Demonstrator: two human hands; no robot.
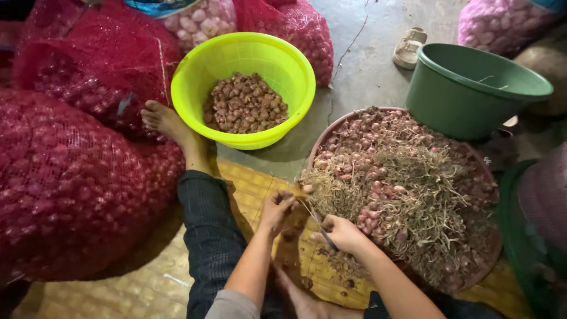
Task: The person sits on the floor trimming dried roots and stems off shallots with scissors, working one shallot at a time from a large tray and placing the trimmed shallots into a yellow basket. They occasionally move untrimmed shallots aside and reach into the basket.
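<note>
Pinching a small shallot (pixel 287 195) in its fingertips, the left hand (pixel 276 208) hovers over the woven mat (pixel 248 183). Right hand (pixel 342 232), grip closed around a thin blade (pixel 319 223), sits beside the round tray (pixel 331 131) of untrimmed shallots; yellow-green basin (pixel 195 65) of trimmed bulbs stands beyond.

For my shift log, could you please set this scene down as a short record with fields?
left hand: left hand pinches a small shallot
right hand: right hand grips a knife
nearest pile: round tray heaped with shallots and dry roots
bowl: yellow-green bowl holding trimmed shallots
tub: green tub, contents not visible
sacks: red mesh sacks on the left
floor: woven mat on concrete
</note>
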